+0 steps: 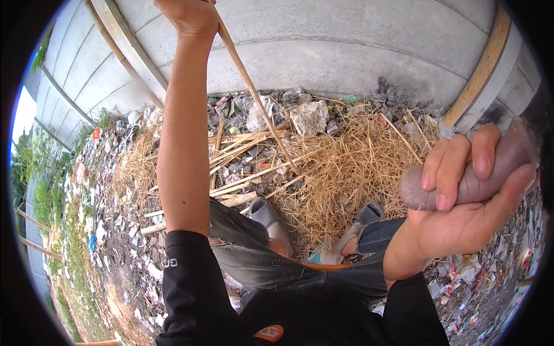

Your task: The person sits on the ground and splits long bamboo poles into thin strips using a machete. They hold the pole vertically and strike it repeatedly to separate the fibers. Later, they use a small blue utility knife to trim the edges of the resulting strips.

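Observation:
My left hand point(187, 16) is raised at the top of the view, partly cut off by the edge. Its fingers close round a long thin wooden stick point(249, 83), which slants down to the right, its lower end among straw and sticks near my feet. On the right, close to the camera, my right hand point(461, 216) wraps round a thick grey-brown handle-like piece point(479, 183) with a rounded end and fine cracks. The far end of that piece blurs out at the rim of the view, so its kind stays unclear.
Dry straw point(346, 173) and loose sticks point(242, 150) lie before my sandalled feet. A pale rock point(310, 117) sits by the grey concrete wall point(346, 63). Wooden posts point(482, 72) lean against it. Litter point(115, 230) covers the ground, with green plants point(43, 202) at far left.

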Motion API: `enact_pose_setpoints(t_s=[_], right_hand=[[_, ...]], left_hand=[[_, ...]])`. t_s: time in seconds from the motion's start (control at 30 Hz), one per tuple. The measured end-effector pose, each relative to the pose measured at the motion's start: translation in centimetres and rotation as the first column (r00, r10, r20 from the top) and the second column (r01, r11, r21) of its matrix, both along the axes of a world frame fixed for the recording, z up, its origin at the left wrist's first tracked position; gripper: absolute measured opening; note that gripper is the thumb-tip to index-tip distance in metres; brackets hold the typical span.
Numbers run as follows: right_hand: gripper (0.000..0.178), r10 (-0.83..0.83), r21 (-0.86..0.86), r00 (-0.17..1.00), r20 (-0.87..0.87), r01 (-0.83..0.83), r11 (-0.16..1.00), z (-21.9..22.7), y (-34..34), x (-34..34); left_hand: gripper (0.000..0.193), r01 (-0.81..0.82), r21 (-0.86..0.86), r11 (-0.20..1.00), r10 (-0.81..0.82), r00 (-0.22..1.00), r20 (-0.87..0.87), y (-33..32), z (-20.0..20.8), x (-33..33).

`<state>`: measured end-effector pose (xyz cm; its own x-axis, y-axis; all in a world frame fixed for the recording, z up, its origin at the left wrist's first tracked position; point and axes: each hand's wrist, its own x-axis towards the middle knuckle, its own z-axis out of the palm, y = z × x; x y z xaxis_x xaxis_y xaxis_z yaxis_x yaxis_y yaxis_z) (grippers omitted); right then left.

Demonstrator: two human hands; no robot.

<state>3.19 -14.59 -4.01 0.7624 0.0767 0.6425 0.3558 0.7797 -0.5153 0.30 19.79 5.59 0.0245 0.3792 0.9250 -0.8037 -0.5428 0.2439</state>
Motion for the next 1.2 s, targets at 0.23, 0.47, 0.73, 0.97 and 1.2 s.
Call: enact_pose_setpoints(t_s=[0.23, 0.47, 0.73, 0.97, 1.2], right_hand=[[0.055, 0.511, -0.678, 0.805, -0.301, -0.557, 0.479, -12.5, 1.3, -2.2], [0.051, 0.177, -0.536, 0.962, -0.210, -0.265, 0.801, -6.4, 0.3, 1.0], [0.060, 0.063, -0.015, 0.998, -0.019, -0.063, 0.998, -4.4, 1.9, -2.7], [0.052, 0.353, -0.579, 0.763, -0.541, -0.643, 0.502, -13.2, -0.8, -0.5], [0.056, 0.190, -0.127, 0.981, -0.032, -0.193, 0.973, -0.7, -2.5, 1.5]], left_hand=[[0.064, -0.108, 0.011, 0.994, 0.108, 0.994, 0.034, 0.8, -0.1, -0.8], [0.060, -0.109, -0.008, 0.994, 0.109, 0.994, 0.001, 3.5, -1.0, -4.0], [0.060, -0.068, -0.046, 0.997, 0.069, 0.997, 0.016, 1.8, -1.0, -2.6], [0.059, 0.006, -0.092, 0.996, -0.003, 1.000, 0.024, 1.6, -0.9, -3.2], [0.059, -0.049, -0.089, 0.995, 0.049, 0.999, -0.003, 1.4, -1.3, -3.0]])
